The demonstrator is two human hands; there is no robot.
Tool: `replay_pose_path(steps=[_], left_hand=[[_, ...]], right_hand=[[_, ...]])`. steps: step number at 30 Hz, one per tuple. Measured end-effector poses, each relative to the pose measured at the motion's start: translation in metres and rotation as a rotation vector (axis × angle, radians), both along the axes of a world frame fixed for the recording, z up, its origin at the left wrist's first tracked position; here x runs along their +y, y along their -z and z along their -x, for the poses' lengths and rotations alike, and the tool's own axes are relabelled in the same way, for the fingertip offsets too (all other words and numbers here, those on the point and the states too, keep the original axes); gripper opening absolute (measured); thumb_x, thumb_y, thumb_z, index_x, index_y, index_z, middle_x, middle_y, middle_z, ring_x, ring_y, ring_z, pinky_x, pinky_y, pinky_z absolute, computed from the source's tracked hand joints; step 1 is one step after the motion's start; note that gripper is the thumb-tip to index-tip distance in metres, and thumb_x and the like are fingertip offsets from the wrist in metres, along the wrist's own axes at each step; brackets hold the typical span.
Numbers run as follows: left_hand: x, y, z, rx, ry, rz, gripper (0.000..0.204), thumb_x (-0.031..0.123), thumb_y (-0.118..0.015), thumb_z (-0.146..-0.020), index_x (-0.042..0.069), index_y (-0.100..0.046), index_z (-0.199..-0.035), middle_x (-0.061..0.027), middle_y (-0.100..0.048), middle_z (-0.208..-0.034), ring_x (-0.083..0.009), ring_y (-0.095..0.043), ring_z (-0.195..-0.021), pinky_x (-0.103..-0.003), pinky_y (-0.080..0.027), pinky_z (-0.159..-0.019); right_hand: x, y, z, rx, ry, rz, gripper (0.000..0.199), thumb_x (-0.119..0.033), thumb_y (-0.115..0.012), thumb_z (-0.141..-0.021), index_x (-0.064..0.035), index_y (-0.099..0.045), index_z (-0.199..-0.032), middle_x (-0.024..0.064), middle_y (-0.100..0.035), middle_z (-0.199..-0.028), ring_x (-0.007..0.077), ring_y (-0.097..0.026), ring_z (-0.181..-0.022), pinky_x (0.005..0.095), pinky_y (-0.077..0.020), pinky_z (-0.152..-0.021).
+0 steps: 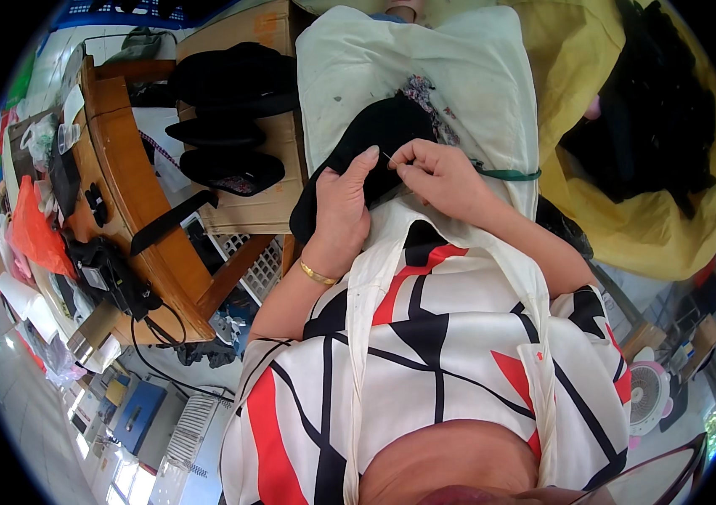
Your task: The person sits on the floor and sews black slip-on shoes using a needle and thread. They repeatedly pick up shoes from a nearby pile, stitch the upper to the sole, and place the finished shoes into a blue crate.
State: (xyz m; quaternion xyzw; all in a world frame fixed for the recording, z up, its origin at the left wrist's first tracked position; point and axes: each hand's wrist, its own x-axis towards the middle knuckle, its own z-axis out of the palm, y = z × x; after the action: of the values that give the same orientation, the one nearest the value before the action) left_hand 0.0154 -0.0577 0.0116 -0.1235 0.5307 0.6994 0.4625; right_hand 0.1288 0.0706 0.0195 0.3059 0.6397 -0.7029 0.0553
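White apron (pixel 364 324) bears red mark (pixel 540 356); left hand (pixel 343 202) holds black cloth (pixel 375 130).

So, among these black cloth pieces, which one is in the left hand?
The black piece over the white cloth: the left hand grips it. Neither hand touches the others, such as those on the cardboard box or inside the yellow bag.

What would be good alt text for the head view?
A person's left hand holds black cloth over white fabric; the right hand pinches a thin, needle-like object. Black items lie on cardboard at left, dark material in a yellow sack at right.
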Motion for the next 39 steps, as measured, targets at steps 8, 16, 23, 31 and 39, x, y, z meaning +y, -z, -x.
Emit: replay_pose_path(steps=[8, 16, 23, 31, 39], left_hand=[[-0.002, -0.001, -0.005, 0.051, 0.056, 0.012, 0.024, 0.007, -0.073, -0.086, -0.001, -0.068, -0.108, -0.0065, -0.071, -0.102, -0.0150, -0.066, -0.092, -0.030, -0.051, -0.086], [0.002, -0.006, -0.003, 0.041, 0.014, 0.024, 0.019, 0.007, -0.072, -0.086, 0.000, -0.070, -0.103, -0.0051, -0.071, -0.099, -0.0136, -0.066, -0.088, -0.028, -0.051, -0.082], [0.002, -0.008, 0.000, 0.020, 0.019, 0.064, 0.011, 0.011, -0.071, -0.086, 0.003, -0.071, -0.093, -0.0024, -0.071, -0.092, -0.0111, -0.065, -0.083, -0.026, -0.051, -0.076], [0.000, 0.000, -0.005, 0.051, 0.030, -0.005, 0.019, 0.008, -0.067, -0.090, -0.001, -0.069, -0.106, -0.0033, -0.070, -0.101, -0.0119, -0.064, -0.089, -0.027, -0.049, -0.082], [-0.004, -0.005, -0.011, 0.163, 0.197, 0.031, 0.019, 0.008, -0.064, -0.094, 0.001, -0.068, -0.111, -0.0035, -0.070, -0.103, -0.0114, -0.064, -0.088, -0.027, -0.050, -0.083]], right_hand=[[0.008, -0.010, 0.011, -0.134, 0.048, 0.309, 0.012, -0.012, -0.057, -0.095, -0.0023, -0.060, -0.100, -0.0036, -0.053, -0.064, 0.0039, -0.046, -0.052, 0.0219, -0.0370, -0.048], [-0.008, 0.014, -0.002, 0.082, 0.032, -0.048, 0.010, -0.013, -0.055, -0.097, -0.0045, -0.057, -0.102, -0.0027, -0.055, -0.075, 0.0040, -0.047, -0.063, 0.0222, -0.0401, -0.059], [-0.011, 0.016, -0.003, 0.148, -0.004, -0.170, 0.010, -0.012, -0.055, -0.097, -0.0042, -0.056, -0.103, 0.0001, -0.056, -0.081, 0.0082, -0.048, -0.071, 0.0250, -0.0428, -0.066], [-0.020, 0.017, 0.006, 0.115, 0.125, -0.197, 0.011, -0.013, -0.057, -0.097, -0.0035, -0.052, -0.100, 0.0080, -0.060, -0.075, 0.0151, -0.056, -0.064, 0.0298, -0.0462, -0.060], [0.009, -0.015, 0.013, -0.087, -0.027, -0.011, 0.016, -0.017, -0.062, -0.096, -0.0053, -0.052, -0.102, 0.0029, -0.059, -0.075, 0.0094, -0.056, -0.065, 0.0243, -0.0458, -0.059]])
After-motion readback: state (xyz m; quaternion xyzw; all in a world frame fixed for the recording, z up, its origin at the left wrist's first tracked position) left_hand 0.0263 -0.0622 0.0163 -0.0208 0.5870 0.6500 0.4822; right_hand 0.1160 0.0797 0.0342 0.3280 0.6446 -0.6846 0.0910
